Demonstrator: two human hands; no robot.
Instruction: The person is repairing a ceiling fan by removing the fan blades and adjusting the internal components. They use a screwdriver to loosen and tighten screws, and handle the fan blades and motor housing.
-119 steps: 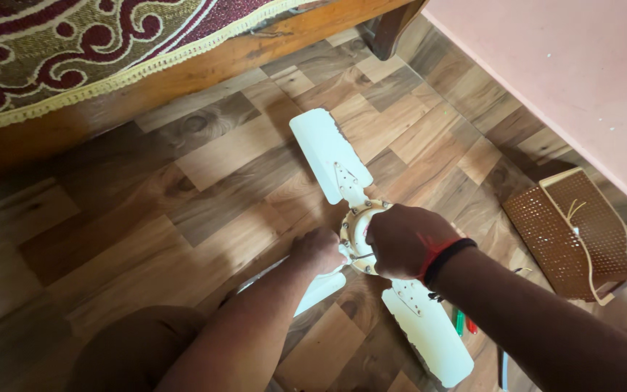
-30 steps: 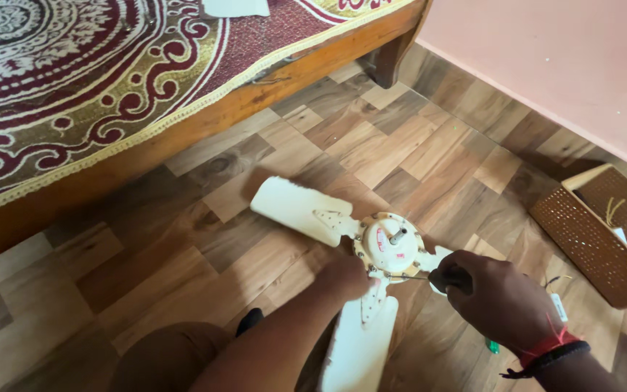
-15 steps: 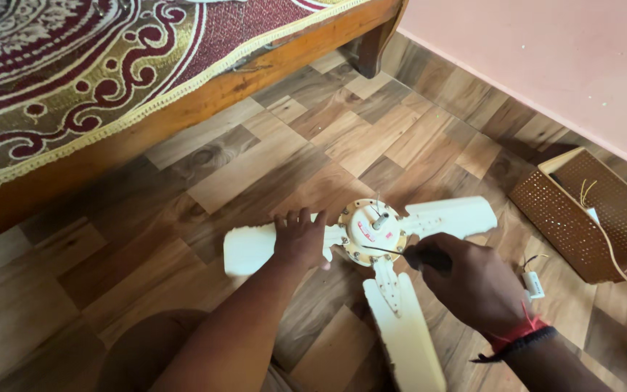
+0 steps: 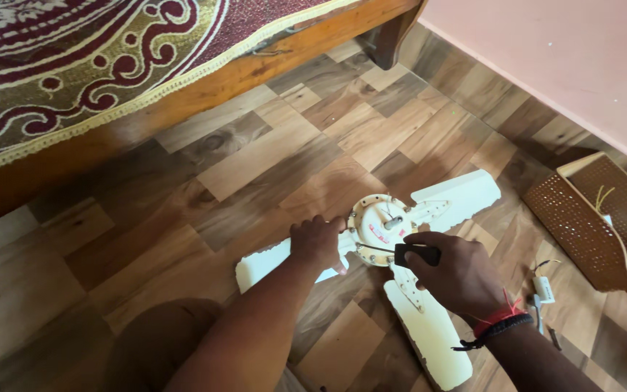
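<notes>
Cream ceiling fan [image 4: 400, 239] lies on the wooden floor [image 4: 255, 160] — left hand [image 4: 317, 243] pressed flat on a blade, right hand [image 4: 455, 272] clamped round a black-handled screwdriver [image 4: 400, 254] — best kept square to the hub.

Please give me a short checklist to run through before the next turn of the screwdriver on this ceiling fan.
1. Left hand pressing on the blade beside the hub: ok.
2. Right hand gripping the screwdriver handle: ok.
3. Screwdriver tip seated in a screw at the hub rim: cannot tell, too small.
4. Fan lying flat on the floor: ok.
5. Small loose parts on the floor near the right wrist, apart from the fan: ok.
</notes>
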